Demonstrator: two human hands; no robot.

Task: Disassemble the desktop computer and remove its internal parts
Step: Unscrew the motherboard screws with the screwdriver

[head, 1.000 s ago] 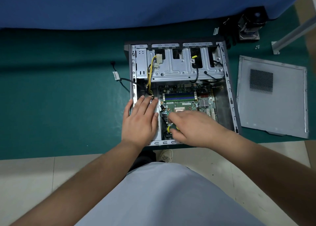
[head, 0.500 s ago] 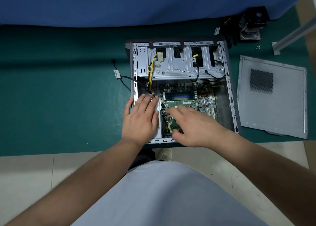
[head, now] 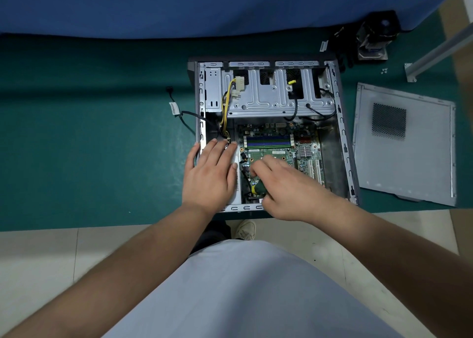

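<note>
Screwdriver (head: 259,188), green-handled, sits gripped in our right hand (head: 289,189) over the motherboard (head: 271,153), inside the open case (head: 343,143) near the mat's front edge; our left hand (head: 211,174) lies flat. We'd keep the tip square, pressing steadily.
</note>
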